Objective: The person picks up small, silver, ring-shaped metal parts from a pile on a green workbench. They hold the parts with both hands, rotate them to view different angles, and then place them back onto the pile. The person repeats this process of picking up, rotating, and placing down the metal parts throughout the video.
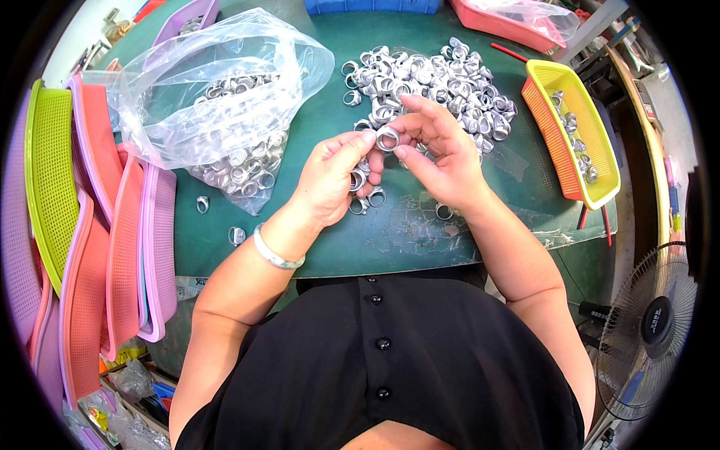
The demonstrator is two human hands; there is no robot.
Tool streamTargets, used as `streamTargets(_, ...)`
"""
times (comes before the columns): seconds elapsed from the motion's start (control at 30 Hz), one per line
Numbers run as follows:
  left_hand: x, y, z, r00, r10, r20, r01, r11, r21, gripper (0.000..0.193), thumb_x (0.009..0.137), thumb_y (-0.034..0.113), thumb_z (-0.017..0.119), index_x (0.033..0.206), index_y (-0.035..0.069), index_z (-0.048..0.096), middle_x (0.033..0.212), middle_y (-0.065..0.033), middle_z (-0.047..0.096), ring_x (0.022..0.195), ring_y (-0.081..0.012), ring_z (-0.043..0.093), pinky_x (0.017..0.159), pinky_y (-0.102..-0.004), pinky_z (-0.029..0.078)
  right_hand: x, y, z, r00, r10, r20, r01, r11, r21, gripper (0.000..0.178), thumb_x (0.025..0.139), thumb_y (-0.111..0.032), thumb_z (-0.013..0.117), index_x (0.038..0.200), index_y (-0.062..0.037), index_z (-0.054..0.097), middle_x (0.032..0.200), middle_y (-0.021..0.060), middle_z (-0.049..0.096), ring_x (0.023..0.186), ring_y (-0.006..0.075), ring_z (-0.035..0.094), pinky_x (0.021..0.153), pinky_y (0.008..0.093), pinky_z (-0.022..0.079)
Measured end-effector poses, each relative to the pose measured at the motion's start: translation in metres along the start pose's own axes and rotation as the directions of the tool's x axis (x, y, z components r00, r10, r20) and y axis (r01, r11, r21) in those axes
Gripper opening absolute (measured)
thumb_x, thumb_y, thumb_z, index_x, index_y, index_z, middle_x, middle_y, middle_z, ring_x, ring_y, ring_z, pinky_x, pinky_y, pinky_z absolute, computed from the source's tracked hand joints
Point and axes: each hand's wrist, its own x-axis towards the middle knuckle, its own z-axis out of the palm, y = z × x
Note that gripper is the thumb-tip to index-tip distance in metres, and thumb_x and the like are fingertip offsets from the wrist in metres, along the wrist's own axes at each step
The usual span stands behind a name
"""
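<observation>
In front of me I hold up a silver-coloured metal ring (388, 139) between my hands. My left hand (328, 174) has its thumb tip at the ring's left edge, and more rings (357, 178) sit in its curled fingers. My right hand (448, 159) pinches the same ring from the right with thumb and finger, its other fingers raised. Just beyond lies a loose pile of silver rings (420, 79) on the green table (322, 251). A few stray rings (376, 197) rest below my hands, and one ring (444, 211) lies under my right wrist.
To the left stands a clear plastic bag (217, 112) of rings, with stacked coloured baskets (105, 225) at the table's side. A yellow-and-orange basket (559, 142) at right holds several rings. Far back are a blue bin (371, 6) and pink tray (502, 22). A fan (652, 322) stands lower right.
</observation>
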Motion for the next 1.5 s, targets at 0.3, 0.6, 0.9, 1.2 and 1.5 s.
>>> streamTargets(0.3, 0.000, -0.001, 0.000, 1.000, -0.011, -0.017, 0.011, 1.000, 0.024, 0.024, 0.090, 0.027, 0.049, 0.088, 0.005, 0.060, 0.066, -0.0009, 0.054, 0.055, -0.0086, 0.048, 0.044, -0.0198, 0.035, 0.002, -0.006, -0.001, 0.979, 0.203, -0.006, -0.197, 0.953, 0.229, 0.050, 0.080, 0.007, 0.054, 0.126, -0.0007, 0.037, 0.092, 0.0081, 0.058, 0.083, 0.0116, 0.056, 0.078, 0.0245, 0.045)
streamTargets(0.6, 0.001, -0.002, 0.001, 0.999, -0.016, -0.028, 0.017, 0.998, 0.062, 0.023, 0.090, 0.024, 0.049, 0.089, 0.004, 0.060, 0.066, -0.0010, 0.054, 0.055, -0.0084, 0.048, 0.044, -0.0200, 0.035, 0.005, -0.014, -0.005, 0.933, 0.358, 0.033, -0.349, 0.880, 0.324, 0.047, 0.080, 0.008, 0.054, 0.124, 0.0012, 0.039, 0.090, 0.0074, 0.059, 0.084, 0.0120, 0.058, 0.078, 0.0249, 0.046)
streamTargets(0.9, 0.000, -0.003, 0.003, 0.998, 0.019, -0.057, -0.013, 0.995, 0.101, 0.021, 0.090, 0.022, 0.050, 0.089, 0.004, 0.059, 0.068, -0.0013, 0.055, 0.054, -0.0083, 0.049, 0.044, -0.0197, 0.035, 0.003, -0.013, -0.003, 0.961, 0.276, -0.014, -0.268, 0.942, 0.202, 0.045, 0.080, 0.006, 0.055, 0.122, -0.0023, 0.044, 0.088, 0.0032, 0.058, 0.079, 0.0068, 0.054, 0.073, 0.0210, 0.044)
streamTargets(1.2, 0.000, -0.004, 0.000, 0.997, 0.007, -0.075, 0.005, 0.987, 0.158, 0.021, 0.088, 0.025, 0.055, 0.090, 0.004, 0.059, 0.068, -0.0007, 0.054, 0.057, -0.0078, 0.049, 0.045, -0.0192, 0.035, 0.000, -0.014, -0.001, 0.973, 0.230, 0.015, -0.230, 0.965, 0.128, 0.042, 0.079, 0.008, 0.053, 0.119, -0.0037, 0.047, 0.086, 0.0023, 0.057, 0.077, 0.0058, 0.053, 0.069, 0.0195, 0.044)
streamTargets(1.5, -0.001, -0.004, 0.003, 0.998, 0.034, -0.059, -0.024, 0.985, 0.170, 0.021, 0.087, 0.023, 0.057, 0.093, 0.003, 0.059, 0.067, -0.0008, 0.054, 0.056, -0.0078, 0.049, 0.045, -0.0193, 0.035, 0.000, -0.012, 0.000, 0.984, 0.175, 0.014, -0.176, 0.982, 0.063, 0.042, 0.079, 0.009, 0.052, 0.120, -0.0025, 0.047, 0.084, 0.0038, 0.058, 0.074, 0.0065, 0.054, 0.066, 0.0199, 0.045)
